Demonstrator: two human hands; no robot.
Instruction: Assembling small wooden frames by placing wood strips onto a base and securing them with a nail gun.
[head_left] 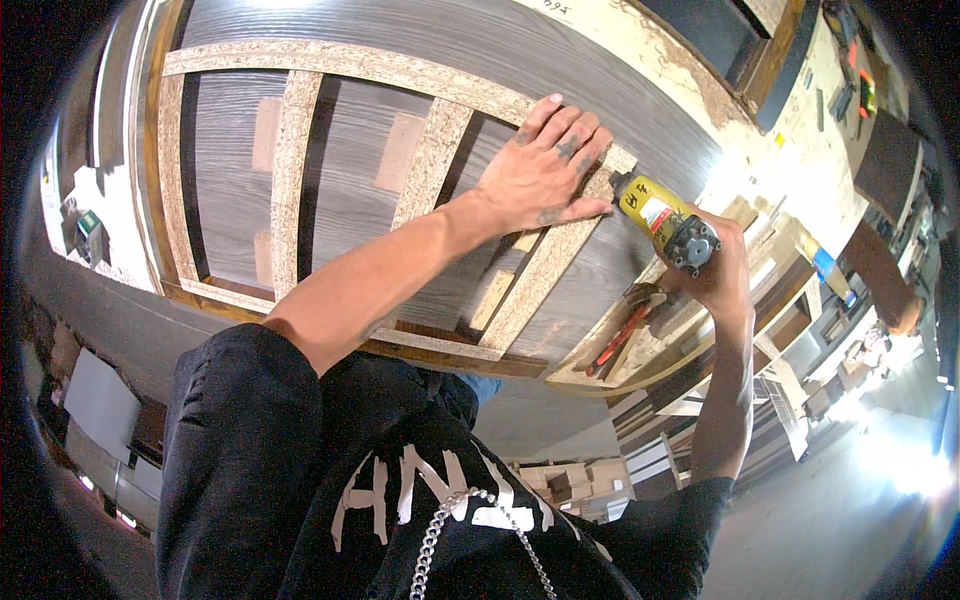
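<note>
My left hand (pixel 548 172) lies over the right end of a chipboard frame (pixel 330 58), fingers stretched out and thumb apart on the near side. In my right hand (pixel 728 270) is a yellow nail gun (pixel 650 205) with a dark bolted cap. Its dark nose is at the frame's right corner, close beside my left hand; whether it touches the wood I cannot tell. Several crosspieces run through the frame, which rests on a grey wood-grain panel (pixel 368 105). The fingers of my right hand are mostly hidden behind the tool.
A red-handled tool (pixel 622 342) lies on the bench right of the frame. Further right are scattered tools (pixel 852 85) and a blue-and-yellow object (pixel 828 268). A dark framed piece (pixel 715 45) stands at the far side. Stacked boards (pixel 575 482) sit below the bench.
</note>
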